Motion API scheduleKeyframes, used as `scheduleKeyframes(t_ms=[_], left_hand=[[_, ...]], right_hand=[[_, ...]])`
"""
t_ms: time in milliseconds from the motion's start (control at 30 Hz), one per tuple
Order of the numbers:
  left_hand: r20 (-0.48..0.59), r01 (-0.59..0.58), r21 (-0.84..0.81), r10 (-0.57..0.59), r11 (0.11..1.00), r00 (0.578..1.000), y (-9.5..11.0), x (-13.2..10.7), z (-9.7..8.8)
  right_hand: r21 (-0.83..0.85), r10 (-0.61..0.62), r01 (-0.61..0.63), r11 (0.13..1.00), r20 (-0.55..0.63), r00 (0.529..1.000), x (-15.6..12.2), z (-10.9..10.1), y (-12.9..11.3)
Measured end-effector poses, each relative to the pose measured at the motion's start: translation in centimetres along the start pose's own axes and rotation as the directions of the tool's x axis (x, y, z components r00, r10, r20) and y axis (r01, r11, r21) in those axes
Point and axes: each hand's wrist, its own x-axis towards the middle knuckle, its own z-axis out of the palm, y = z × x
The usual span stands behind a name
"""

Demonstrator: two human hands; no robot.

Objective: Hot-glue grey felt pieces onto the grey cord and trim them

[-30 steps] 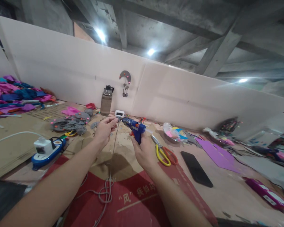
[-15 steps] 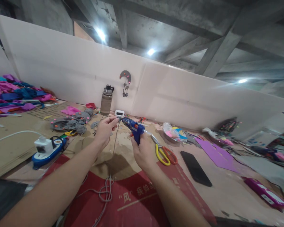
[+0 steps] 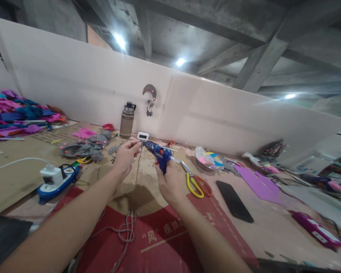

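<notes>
My right hand (image 3: 169,180) grips a blue hot glue gun (image 3: 160,153), a clear glue stick (image 3: 175,159) poking from its back end. The gun's nozzle points left, close to the fingertips of my left hand (image 3: 127,155). Those fingers are pinched around a small grey piece (image 3: 142,143), too small to make out fully. From the pinch a grey cord (image 3: 138,167) hangs down to the table and ends in a loose tangle on the red sheet (image 3: 156,254).
Scissors (image 3: 193,182) with yellow and red handles and a black phone (image 3: 234,201) lie at right. A blue power strip (image 3: 58,184) and grey felt pieces (image 3: 71,150) are at left. A bottle (image 3: 126,121) stands by the white partition (image 3: 216,110).
Both hands keep almost the same pose, the glue gun's nozzle staying at the left fingertips. The whole view has shifted very slightly.
</notes>
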Motion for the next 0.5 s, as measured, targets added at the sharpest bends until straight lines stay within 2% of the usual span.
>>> scheduleKeyframes(t_ms=[500], left_hand=[[0.018, 0.000, -0.030, 0.001, 1.000, 1.000, 0.09, -0.01, -0.02]], right_hand=[[0.011, 0.021, -0.021, 1.000, -0.001, 1.000, -0.03, 0.36, 0.44]])
